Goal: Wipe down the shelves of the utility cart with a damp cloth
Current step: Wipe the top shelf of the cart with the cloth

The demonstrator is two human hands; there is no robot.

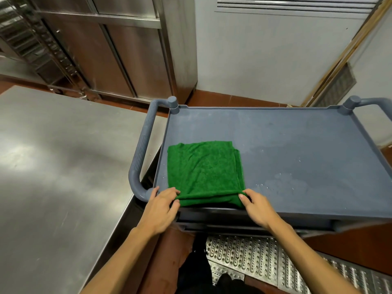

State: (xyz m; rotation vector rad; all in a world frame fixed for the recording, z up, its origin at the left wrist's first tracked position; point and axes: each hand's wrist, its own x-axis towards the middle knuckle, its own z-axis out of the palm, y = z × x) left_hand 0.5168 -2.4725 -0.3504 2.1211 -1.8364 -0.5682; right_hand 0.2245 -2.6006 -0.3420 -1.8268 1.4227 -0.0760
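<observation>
A folded green terry cloth (204,172) is lying flat at the near left corner of the grey plastic utility cart's top shelf (297,141), its near edge draping over the rim. The left hand (163,209) and the right hand (257,207) are each pinching one near corner of it in their fingers. Water droplets (284,181) are glistening beside it. A stainless steel desk (53,166) is standing just left of the cart's ribbed handle (141,153), with steel cabinets (110,49) behind.

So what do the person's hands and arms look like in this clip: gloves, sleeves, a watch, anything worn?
Nothing worn that shows. The left hand and right hand are bare, with no gloves, rings or watch visible, and both forearms are uncovered right to the bottom edge of the head view, so no sleeve appears. Fingernails look short and unpainted.
</observation>
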